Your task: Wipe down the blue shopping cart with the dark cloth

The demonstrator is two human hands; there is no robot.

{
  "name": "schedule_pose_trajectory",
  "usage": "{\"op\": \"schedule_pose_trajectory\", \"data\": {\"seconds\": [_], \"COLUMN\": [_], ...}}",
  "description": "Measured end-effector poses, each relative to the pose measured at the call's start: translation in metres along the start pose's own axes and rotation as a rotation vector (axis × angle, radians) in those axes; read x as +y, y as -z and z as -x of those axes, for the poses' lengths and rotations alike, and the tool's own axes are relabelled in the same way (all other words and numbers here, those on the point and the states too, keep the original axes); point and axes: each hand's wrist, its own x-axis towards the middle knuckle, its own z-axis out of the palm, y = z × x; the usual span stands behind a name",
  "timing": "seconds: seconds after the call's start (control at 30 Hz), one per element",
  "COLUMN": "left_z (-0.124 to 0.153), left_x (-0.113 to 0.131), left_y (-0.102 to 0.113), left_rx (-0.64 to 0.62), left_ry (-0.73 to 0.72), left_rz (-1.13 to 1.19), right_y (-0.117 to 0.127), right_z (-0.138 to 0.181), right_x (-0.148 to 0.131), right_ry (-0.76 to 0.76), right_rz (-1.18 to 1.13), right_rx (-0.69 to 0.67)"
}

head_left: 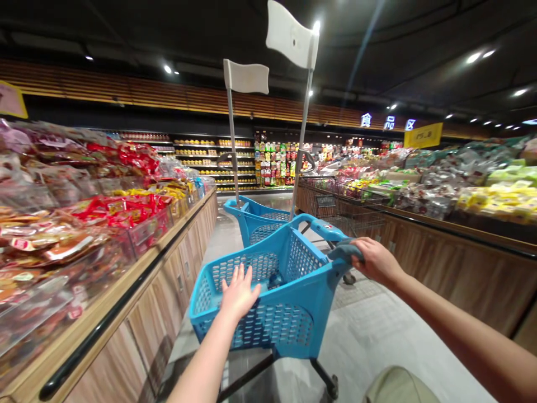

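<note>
A supermarket aisle runs ahead between two long wooden display counters: the left counter [126, 313] is heaped with packaged snacks in red, yellow and clear wrappers [113, 210], and the right counter [461, 263] carries bagged goods in green and yellow. At the far end stand stocked shelves [235, 162] under a dark ceiling. In the middle of the aisle, on the pale floor, a blue plastic cart [277, 291] stands close in front of the person, its mesh basket holding nothing that can be seen, so as far as this view shows no goods have been picked yet. A second blue cart [255, 221] sits just beyond it, and each carries a tall pole with a white flag [291, 36]. A dark wire basket cart [331, 204] stands near the right counter. The right hand [375, 260] is closed around the cart's handle [344, 249]. The left hand [240, 291] lies flat with fingers spread on the near rim of the basket, gripping nothing.
</note>
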Motion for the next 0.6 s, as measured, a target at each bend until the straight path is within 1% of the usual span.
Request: {"op": "schedule_pose_trajectory", "data": {"seconds": [0.07,0.13,0.33,0.4,0.53,0.6], "left_z": [-0.002,-0.003,-0.007,-0.008,-0.007,-0.004], "left_x": [0.003,0.007,0.01,0.01,0.012,0.012], "left_y": [-0.002,-0.003,-0.007,-0.008,-0.008,-0.006], "left_rx": [-0.011,-0.004,0.012,0.009,0.014,0.017], "left_ry": [0.002,0.006,0.001,0.007,0.018,0.013], "left_rz": [0.005,0.001,-0.012,-0.015,-0.014,-0.013], "right_y": [-0.006,-0.016,-0.049,-0.06,-0.09,-0.101], "right_z": [-0.003,-0.005,0.001,0.001,-0.003,-0.007], "right_x": [-0.006,-0.025,-0.1,-0.128,-0.196,-0.218], "right_ry": [-0.018,-0.025,-0.125,-0.117,-0.035,-0.004], "right_rz": [-0.005,-0.029,-0.055,-0.083,-0.188,-0.214], "right_rx": [-0.016,-0.015,0.084,0.061,-0.018,-0.034]}}
